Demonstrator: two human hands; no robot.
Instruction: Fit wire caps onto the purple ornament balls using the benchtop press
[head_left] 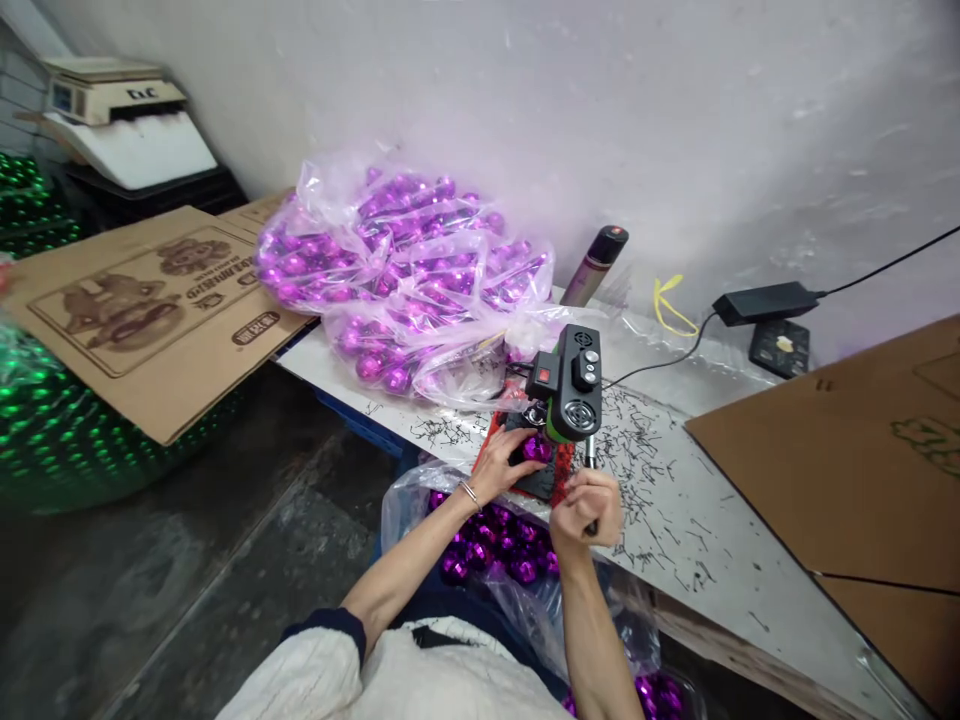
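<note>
Left hand (501, 462): fingers curled on a purple ball (537, 447) by the table's (735, 540) near edge, under the machine's (579, 380) head, probably to steady it.
Right hand (587, 508): fist wrapped round the lever handle (591, 455), presumably for leverage.
Lower bag (495, 540): gapes below the near edge, likely for easy reach.
Upper bag (405, 270): bulges toward the far edge, perhaps leaving working room.
Black pins (637, 470): strewn right of the machine.

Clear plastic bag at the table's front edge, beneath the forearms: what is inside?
Shiny purple balls show inside the bag. Whatever lies beneath the top ones is covered, and the left forearm and right forearm hide parts of the bag.
</note>
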